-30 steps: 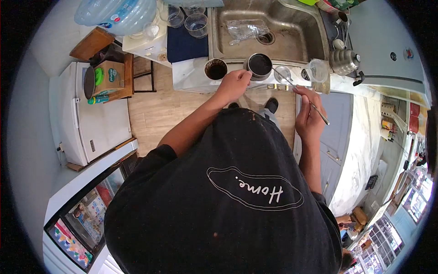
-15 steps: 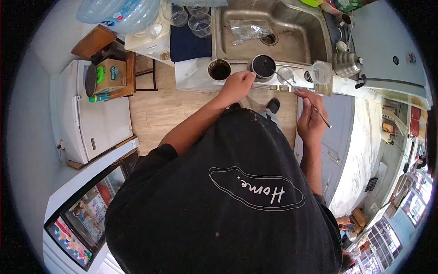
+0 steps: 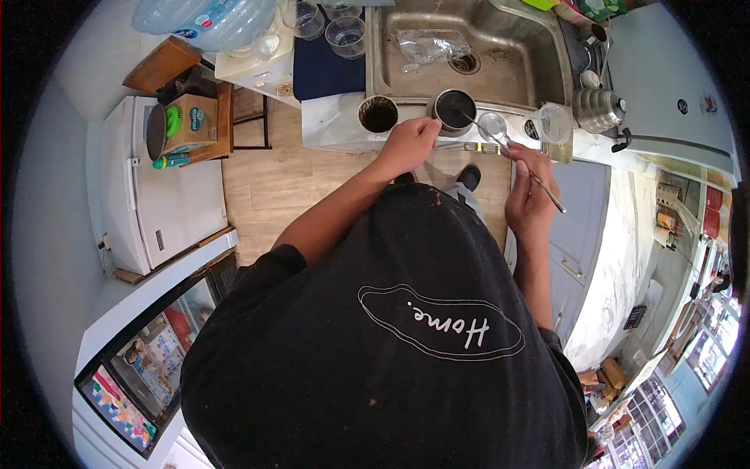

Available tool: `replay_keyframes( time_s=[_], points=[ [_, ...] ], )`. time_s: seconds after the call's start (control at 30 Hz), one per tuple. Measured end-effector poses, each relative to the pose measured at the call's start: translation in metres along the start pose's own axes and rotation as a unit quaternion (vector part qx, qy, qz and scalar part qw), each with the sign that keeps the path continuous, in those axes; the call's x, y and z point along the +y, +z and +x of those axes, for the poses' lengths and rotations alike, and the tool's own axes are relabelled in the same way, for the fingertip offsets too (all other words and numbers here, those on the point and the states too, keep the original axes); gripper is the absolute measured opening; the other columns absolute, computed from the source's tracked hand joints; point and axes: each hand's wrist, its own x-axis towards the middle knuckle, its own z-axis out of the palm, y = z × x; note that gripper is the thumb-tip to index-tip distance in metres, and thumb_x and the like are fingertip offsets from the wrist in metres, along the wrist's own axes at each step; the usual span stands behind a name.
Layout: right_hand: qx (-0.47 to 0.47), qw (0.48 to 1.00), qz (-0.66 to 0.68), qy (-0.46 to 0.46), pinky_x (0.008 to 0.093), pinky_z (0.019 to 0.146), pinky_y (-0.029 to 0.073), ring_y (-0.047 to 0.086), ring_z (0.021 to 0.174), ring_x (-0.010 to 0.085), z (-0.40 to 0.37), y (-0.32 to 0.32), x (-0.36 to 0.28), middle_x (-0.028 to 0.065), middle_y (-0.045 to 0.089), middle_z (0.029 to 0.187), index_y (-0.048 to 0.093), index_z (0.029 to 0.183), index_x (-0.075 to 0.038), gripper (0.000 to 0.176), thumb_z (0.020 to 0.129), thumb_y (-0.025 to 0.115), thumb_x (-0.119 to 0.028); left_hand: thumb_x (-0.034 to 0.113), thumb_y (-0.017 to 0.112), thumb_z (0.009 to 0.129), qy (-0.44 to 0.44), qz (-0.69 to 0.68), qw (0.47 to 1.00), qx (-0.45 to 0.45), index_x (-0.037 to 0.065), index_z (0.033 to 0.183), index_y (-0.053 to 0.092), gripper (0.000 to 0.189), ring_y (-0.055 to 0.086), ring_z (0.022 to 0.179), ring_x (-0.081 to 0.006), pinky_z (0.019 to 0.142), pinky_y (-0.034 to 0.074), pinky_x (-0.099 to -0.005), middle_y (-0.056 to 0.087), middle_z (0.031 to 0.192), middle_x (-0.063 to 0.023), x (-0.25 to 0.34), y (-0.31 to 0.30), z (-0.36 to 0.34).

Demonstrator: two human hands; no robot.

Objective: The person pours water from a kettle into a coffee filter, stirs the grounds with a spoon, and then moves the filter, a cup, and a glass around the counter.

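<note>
A round cup of dark liquid (image 3: pixel 455 104) stands at the counter's front edge, by the sink. My left hand (image 3: pixel 409 146) is closed at its near left side, fingers gripping the edge there; a handle, if any, is hidden. Between the fingers of my right hand (image 3: pixel 533 187) is a long thin metal spoon (image 3: pixel 550 195), slanting down to the left with its far end in the dark liquid. Left of that cup is another cup (image 3: pixel 378 114) with dark residue inside. To its right sit a small clear cup (image 3: pixel 493 125) and a larger clear plastic cup (image 3: pixel 553 123).
Behind the cups is a steel sink (image 3: pixel 516 78) with a crumpled clear plastic bag (image 3: pixel 430 48) in it. Several clear cups stand near a dark blue cloth (image 3: pixel 330 76) at left. A metal pitcher (image 3: pixel 598 109) stands at right, beside the fridge (image 3: pixel 672 86).
My right hand has shifted slightly left and down with the spoon, whose end stays in the dark liquid. My left hand remains at the cup. The whole view has shifted a little.
</note>
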Motion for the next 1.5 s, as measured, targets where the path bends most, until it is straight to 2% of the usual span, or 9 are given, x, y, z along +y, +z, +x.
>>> replay_keyframes(
  time_s=[0.23, 0.53, 0.73, 0.83, 0.93, 1.23, 1.37, 1.5],
  points=[
    [0.005, 0.999, -0.028, 0.036, 0.0420, 0.090, 0.051, 0.067, 0.101, 0.0323, 0.000, -0.007, 0.009, 0.0139, 0.072, 0.107, 0.067, 0.099, -0.005, 0.013, 0.097, 0.054, -0.005, 0.039, 0.052, 0.097, -0.016, -0.002, 1.000, 0.006, 0.001, 0.082, 0.065, 0.043, 0.058, 0.063, -0.0218, 0.063, 0.046, -0.0371, 0.063, 0.068, -0.0099, -0.001, 0.001, 0.000],
    [0.005, 1.000, -0.015, 0.003, 0.0417, 0.092, 0.051, 0.067, 0.104, 0.0326, 0.006, -0.001, 0.005, 0.0153, 0.071, 0.112, 0.068, 0.098, -0.005, 0.015, 0.098, 0.053, -0.005, 0.042, 0.053, 0.097, -0.016, -0.015, 1.000, 0.004, 0.001, 0.082, 0.065, 0.046, 0.058, 0.063, -0.0204, 0.064, 0.046, -0.0368, 0.063, 0.068, -0.0088, -0.005, 0.002, 0.002],
    [0.001, 0.999, -0.024, 0.046, 0.0419, 0.095, 0.049, 0.066, 0.105, 0.0327, 0.000, -0.012, 0.008, 0.0157, 0.070, 0.114, 0.069, 0.096, -0.005, 0.016, 0.097, 0.053, -0.004, 0.042, 0.052, 0.097, -0.015, -0.001, 1.000, 0.012, 0.001, 0.081, 0.066, 0.046, 0.058, 0.063, -0.0213, 0.063, 0.046, -0.0376, 0.063, 0.067, -0.0092, -0.003, 0.002, 0.002],
    [-0.003, 0.999, -0.044, -0.020, 0.0408, 0.093, 0.050, 0.066, 0.108, 0.0327, 0.000, -0.007, 0.005, 0.0180, 0.069, 0.115, 0.070, 0.098, -0.002, 0.020, 0.100, 0.049, -0.006, 0.042, 0.052, 0.097, -0.010, 0.009, 1.000, 0.014, 0.001, 0.081, 0.066, 0.046, 0.059, 0.063, -0.0220, 0.064, 0.046, -0.0375, 0.063, 0.067, -0.0099, -0.001, 0.001, 0.001],
    [0.019, 1.000, -0.015, 0.003, 0.0454, 0.098, 0.046, 0.065, 0.109, 0.0323, 0.004, 0.004, 0.005, 0.0143, 0.070, 0.114, 0.070, 0.096, -0.005, 0.016, 0.096, 0.054, -0.005, 0.042, 0.052, 0.097, -0.015, 0.009, 1.000, 0.017, 0.001, 0.081, 0.066, 0.046, 0.060, 0.063, -0.0226, 0.064, 0.047, -0.0376, 0.063, 0.068, -0.0103, -0.001, 0.002, 0.001],
    [0.020, 0.999, -0.025, 0.035, 0.0435, 0.094, 0.047, 0.063, 0.108, 0.0321, -0.004, -0.008, 0.006, 0.0143, 0.069, 0.105, 0.070, 0.094, -0.006, 0.014, 0.095, 0.056, -0.005, 0.042, 0.052, 0.097, -0.015, 0.022, 1.000, 0.014, 0.001, 0.082, 0.066, 0.046, 0.061, 0.065, -0.0238, 0.066, 0.047, -0.0379, 0.065, 0.070, -0.0114, 0.000, 0.000, 0.000],
    [0.030, 0.999, -0.016, -0.018, 0.0436, 0.093, 0.048, 0.064, 0.105, 0.0321, -0.002, 0.006, 0.009, 0.0152, 0.068, 0.109, 0.070, 0.094, -0.006, 0.014, 0.095, 0.057, -0.004, 0.042, 0.052, 0.097, -0.007, 0.027, 1.000, 0.006, 0.000, 0.085, 0.067, 0.046, 0.062, 0.066, -0.0241, 0.067, 0.048, -0.0375, 0.066, 0.071, -0.0113, -0.006, 0.001, 0.004],
    [0.042, 0.998, -0.042, 0.024, 0.0435, 0.092, 0.048, 0.064, 0.104, 0.0325, -0.001, 0.002, 0.013, 0.0153, 0.068, 0.108, 0.070, 0.095, -0.006, 0.012, 0.094, 0.058, -0.004, 0.041, 0.052, 0.097, -0.005, 0.013, 1.000, 0.010, 0.000, 0.086, 0.067, 0.046, 0.062, 0.066, -0.0232, 0.067, 0.048, -0.0372, 0.066, 0.072, -0.0105, -0.011, 0.003, 0.006]
  ],
)
